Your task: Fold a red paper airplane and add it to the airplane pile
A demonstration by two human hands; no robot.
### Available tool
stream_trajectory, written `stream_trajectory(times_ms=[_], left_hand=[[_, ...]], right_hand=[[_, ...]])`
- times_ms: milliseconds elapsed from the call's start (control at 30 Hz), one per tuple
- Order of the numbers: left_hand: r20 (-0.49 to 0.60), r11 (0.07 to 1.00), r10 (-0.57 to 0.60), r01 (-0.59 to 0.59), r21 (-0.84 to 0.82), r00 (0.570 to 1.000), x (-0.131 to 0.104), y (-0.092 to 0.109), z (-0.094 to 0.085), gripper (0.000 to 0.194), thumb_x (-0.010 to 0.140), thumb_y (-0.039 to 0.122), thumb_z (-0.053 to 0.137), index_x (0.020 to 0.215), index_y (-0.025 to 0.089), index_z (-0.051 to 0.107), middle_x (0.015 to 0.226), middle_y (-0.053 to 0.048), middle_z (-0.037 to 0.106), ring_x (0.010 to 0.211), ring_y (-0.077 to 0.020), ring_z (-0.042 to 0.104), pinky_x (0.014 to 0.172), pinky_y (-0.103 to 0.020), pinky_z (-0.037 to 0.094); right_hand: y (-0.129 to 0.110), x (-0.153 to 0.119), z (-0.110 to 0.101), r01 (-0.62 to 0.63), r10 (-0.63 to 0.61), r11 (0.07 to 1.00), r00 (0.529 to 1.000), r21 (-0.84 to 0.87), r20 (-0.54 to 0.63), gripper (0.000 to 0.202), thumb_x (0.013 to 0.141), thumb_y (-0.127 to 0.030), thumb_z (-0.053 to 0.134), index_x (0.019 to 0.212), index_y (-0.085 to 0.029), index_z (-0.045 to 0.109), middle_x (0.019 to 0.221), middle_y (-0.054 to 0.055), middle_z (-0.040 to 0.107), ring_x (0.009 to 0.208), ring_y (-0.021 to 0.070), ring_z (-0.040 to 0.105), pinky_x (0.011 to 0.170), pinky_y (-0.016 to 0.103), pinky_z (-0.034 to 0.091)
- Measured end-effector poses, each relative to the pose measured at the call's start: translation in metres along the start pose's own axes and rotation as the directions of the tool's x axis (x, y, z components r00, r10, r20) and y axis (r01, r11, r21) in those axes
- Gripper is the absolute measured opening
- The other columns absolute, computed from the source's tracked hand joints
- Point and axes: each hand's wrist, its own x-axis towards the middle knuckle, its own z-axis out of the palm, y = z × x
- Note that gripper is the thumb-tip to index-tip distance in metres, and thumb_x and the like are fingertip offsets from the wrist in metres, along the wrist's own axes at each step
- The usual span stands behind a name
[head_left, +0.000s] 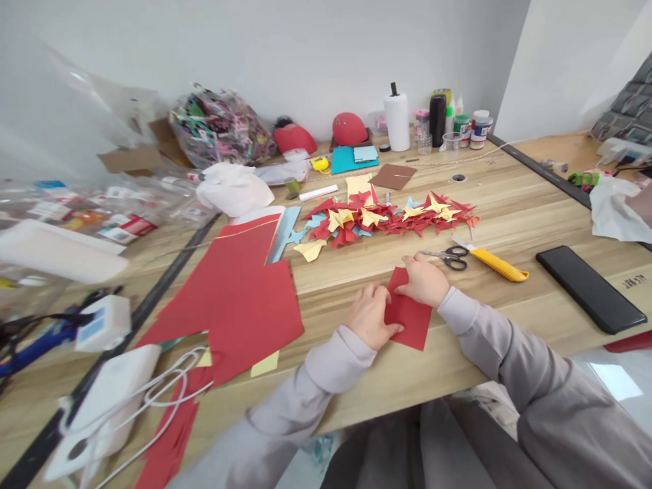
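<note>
A small rectangular piece of red paper (413, 320) lies on the wooden table in front of me, tilted a little. My left hand (371, 316) grips its left edge, thumb resting on the paper and fingers bent. At the top of the same paper, my right hand (424, 282) has its thumb on the surface and its fingers curled at the far edge. Just beyond the right hand are scissors (455, 257) with black handles. A yellow utility knife (499, 264) lies to their right, its blade pointing away to the left.
A row of folded red, yellow and blue paper pieces (392, 219) lies beyond my hands. Large red sheets (249, 312) spread to the left, near a white device with cables (112, 401). A black phone (591, 288) lies right. Bottles and jars (438, 121) stand along the back.
</note>
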Motion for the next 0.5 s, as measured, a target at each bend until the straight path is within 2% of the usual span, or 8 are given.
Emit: stream_trajectory(times_ms=[100,167,233,300,333,400,433,500], left_hand=[[0.041,1.000,0.021,-0.022,0.017,0.999,0.005,-0.014,-0.004,0.058,0.051,0.030,0.083,0.100,0.019,0.055,0.105,-0.010,0.058,0.098,-0.0292,0.058,0.086,-0.043,0.047],[-0.001,1.000,0.018,-0.018,-0.001,1.000,0.009,-0.025,-0.008,0.064,0.050,0.024,0.083,0.107,0.019,0.055,0.112,-0.012,0.058,0.107,-0.0324,0.056,0.091,-0.046,0.046],[-0.221,0.995,-0.045,0.023,-0.101,0.974,0.015,-0.033,-0.013,0.072,0.051,0.018,0.081,0.116,0.019,0.051,0.123,-0.016,0.054,0.118,-0.0355,0.050,0.099,-0.051,0.040],[-0.420,0.920,-0.249,0.078,-0.383,0.872,0.022,-0.037,-0.016,0.083,0.051,0.020,0.083,0.124,0.017,0.044,0.133,-0.019,0.046,0.125,-0.0361,0.045,0.102,-0.054,0.038],[-0.430,0.811,-0.398,0.092,-0.577,0.810,0.026,-0.037,-0.016,0.086,0.051,0.021,0.084,0.126,0.017,0.041,0.136,-0.019,0.043,0.125,-0.0345,0.046,0.101,-0.052,0.040],[-0.241,0.417,-0.649,0.072,-0.906,0.722,0.034,-0.030,-0.016,0.083,0.053,0.016,0.083,0.125,0.019,0.041,0.136,-0.019,0.044,0.121,-0.0289,0.052,0.098,-0.045,0.046],[-0.104,0.183,-0.707,0.039,-0.982,0.700,0.037,-0.024,-0.016,0.078,0.054,0.012,0.082,0.121,0.019,0.042,0.135,-0.018,0.046,0.118,-0.0262,0.055,0.097,-0.042,0.048],[0.024,-0.116,-0.718,-0.086,-0.990,0.696,0.043,-0.009,-0.015,0.068,0.054,0.003,0.078,0.113,0.017,0.048,0.129,-0.015,0.053,0.114,-0.0235,0.059,0.095,-0.037,0.050]], right_hand=[[0.011,0.006,-0.003,-0.071,0.070,0.996,0.997,0.057,0.024,0.044,0.063,-0.038,0.077,0.099,-0.014,0.064,0.096,0.011,0.067,0.087,0.0236,0.065,0.073,0.030,0.046],[0.018,0.011,-0.004,-0.044,0.036,0.983,0.998,0.179,0.047,0.025,0.065,-0.036,0.076,0.076,-0.015,0.066,0.077,0.005,0.067,0.077,0.0208,0.064,0.067,0.028,0.044],[0.024,0.015,-0.005,-0.004,0.009,0.913,1.000,0.408,-0.011,0.026,0.068,-0.038,0.072,0.064,-0.016,0.061,0.064,0.001,0.063,0.066,0.0172,0.061,0.061,0.026,0.043],[0.026,0.016,-0.005,0.028,0.028,0.722,0.997,0.691,-0.069,0.030,0.068,-0.044,0.069,0.065,-0.016,0.059,0.061,-0.001,0.061,0.059,0.0143,0.057,0.056,0.025,0.042],[0.026,0.016,-0.006,0.037,0.039,0.583,0.997,0.812,-0.073,0.031,0.067,-0.046,0.069,0.069,-0.016,0.060,0.062,-0.001,0.062,0.058,0.0137,0.057,0.055,0.025,0.043],[0.023,0.014,-0.006,0.046,0.036,0.305,0.998,0.951,-0.060,0.037,0.063,-0.049,0.071,0.077,-0.017,0.061,0.068,-0.001,0.066,0.061,0.0145,0.059,0.056,0.026,0.047],[0.021,0.013,-0.006,0.051,0.036,0.199,0.998,0.979,-0.060,0.040,0.060,-0.050,0.073,0.079,-0.017,0.062,0.072,0.000,0.068,0.065,0.0154,0.061,0.059,0.027,0.049],[0.016,0.011,-0.005,0.086,0.069,0.074,0.993,0.993,-0.091,0.042,0.056,-0.050,0.077,0.079,-0.018,0.061,0.076,0.001,0.069,0.071,0.0168,0.064,0.065,0.029,0.052]])
